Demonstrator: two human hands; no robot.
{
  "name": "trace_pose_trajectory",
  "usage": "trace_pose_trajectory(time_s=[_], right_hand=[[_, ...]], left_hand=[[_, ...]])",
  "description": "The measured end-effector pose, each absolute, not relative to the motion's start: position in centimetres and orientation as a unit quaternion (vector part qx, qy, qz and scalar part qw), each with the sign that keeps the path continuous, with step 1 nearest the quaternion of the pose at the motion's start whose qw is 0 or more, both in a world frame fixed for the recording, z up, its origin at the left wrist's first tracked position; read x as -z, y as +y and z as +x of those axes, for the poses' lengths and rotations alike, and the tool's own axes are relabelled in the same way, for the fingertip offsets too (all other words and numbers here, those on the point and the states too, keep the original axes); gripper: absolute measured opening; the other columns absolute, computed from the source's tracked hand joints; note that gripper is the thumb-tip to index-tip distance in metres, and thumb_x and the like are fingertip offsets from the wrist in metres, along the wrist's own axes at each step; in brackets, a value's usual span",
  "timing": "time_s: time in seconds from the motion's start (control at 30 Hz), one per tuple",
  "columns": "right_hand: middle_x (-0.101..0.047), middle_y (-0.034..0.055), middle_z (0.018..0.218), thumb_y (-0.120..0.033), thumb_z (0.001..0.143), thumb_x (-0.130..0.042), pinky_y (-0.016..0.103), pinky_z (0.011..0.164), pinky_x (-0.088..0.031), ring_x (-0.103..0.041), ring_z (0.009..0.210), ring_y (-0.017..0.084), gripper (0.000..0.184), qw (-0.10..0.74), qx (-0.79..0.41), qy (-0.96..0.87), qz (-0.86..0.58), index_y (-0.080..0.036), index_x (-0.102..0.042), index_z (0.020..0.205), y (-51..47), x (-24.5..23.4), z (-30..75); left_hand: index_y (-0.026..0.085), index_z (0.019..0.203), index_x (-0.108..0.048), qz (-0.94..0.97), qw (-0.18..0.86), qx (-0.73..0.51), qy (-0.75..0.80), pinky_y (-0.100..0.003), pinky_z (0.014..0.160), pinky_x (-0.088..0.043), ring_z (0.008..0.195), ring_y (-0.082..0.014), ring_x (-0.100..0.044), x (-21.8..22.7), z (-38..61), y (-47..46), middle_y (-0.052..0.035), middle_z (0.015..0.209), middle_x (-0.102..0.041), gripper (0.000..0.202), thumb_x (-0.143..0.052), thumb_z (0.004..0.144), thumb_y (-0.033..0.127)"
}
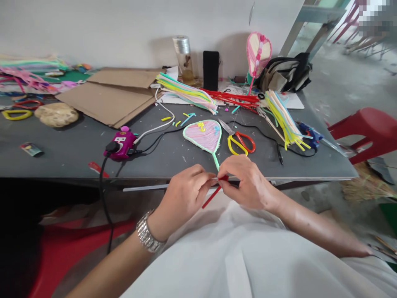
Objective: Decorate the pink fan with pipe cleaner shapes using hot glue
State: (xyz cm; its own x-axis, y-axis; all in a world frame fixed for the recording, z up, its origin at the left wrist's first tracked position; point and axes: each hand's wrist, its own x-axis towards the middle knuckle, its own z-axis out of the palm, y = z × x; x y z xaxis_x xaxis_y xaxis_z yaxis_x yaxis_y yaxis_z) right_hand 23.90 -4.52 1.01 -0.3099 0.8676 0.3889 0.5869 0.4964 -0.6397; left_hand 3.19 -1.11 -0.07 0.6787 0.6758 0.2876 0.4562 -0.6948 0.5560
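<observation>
My left hand (184, 192) and my right hand (245, 184) meet just below the table's front edge, over my lap. Both pinch a thin red straw (211, 197) that slants down to the left between them. The left wrist wears a metal watch (149, 236). Just beyond the hands, a small fan (203, 135) made of pink straws with a mint-green rim and handle lies flat on the grey table (77, 153). Red and yellow scissors (238, 140) lie to its right.
Bundles of coloured straws (186, 92) and more straws (283, 118) lie on the table, with red straws (232, 97) between. A purple glue gun (119, 145) with cables, cardboard (114, 93), a bottle (183, 58), a phone (211, 70), a standing pink fan (258, 51), a bag (285, 72) and a red chair (369, 128) are around.
</observation>
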Motion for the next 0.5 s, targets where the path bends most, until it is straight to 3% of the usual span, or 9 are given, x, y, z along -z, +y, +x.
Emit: trace_pose_trajectory(time_s=[0.23, 0.37, 0.5], right_hand=[[-0.057, -0.0057, 0.067, -0.013, 0.072, -0.067, 0.021, 0.054, -0.036, -0.048, 0.060, 0.009, 0.012, 0.286, -0.551, -0.635, -0.460, -0.019, -0.057, 0.072, -2.4, -1.1, 24.0], [-0.051, -0.0074, 0.062, -0.013, 0.066, -0.066, 0.021, 0.052, -0.031, -0.042, 0.057, 0.008, 0.015, 0.303, -0.627, -0.568, -0.438, -0.020, -0.052, 0.067, -2.3, -0.6, 23.4], [-0.045, -0.0084, 0.057, -0.011, 0.060, -0.058, 0.022, 0.051, -0.026, -0.038, 0.056, 0.008, 0.013, 0.309, -0.629, -0.560, -0.442, -0.020, -0.048, 0.062, -2.8, -0.5, 22.8]], left_hand=[[0.017, 0.081, -0.070, 0.885, 0.265, -0.243, 0.295, -0.025, 0.061, -0.044, 0.066, -0.0130, -0.060, -0.5, 2.8, -0.6, -0.0015, 0.073, -0.063, 0.023, -0.055, 0.099, 0.018], [0.017, 0.087, -0.071, 0.886, 0.280, -0.241, 0.281, -0.024, 0.063, -0.045, 0.068, -0.0128, -0.062, -0.5, 2.3, -0.4, -0.0019, 0.076, -0.066, 0.020, -0.055, 0.099, 0.017], [0.017, 0.090, -0.072, 0.893, 0.274, -0.242, 0.263, -0.023, 0.062, -0.042, 0.066, -0.0123, -0.060, -0.3, 2.1, -0.6, -0.0011, 0.075, -0.064, 0.020, -0.054, 0.100, 0.016]])
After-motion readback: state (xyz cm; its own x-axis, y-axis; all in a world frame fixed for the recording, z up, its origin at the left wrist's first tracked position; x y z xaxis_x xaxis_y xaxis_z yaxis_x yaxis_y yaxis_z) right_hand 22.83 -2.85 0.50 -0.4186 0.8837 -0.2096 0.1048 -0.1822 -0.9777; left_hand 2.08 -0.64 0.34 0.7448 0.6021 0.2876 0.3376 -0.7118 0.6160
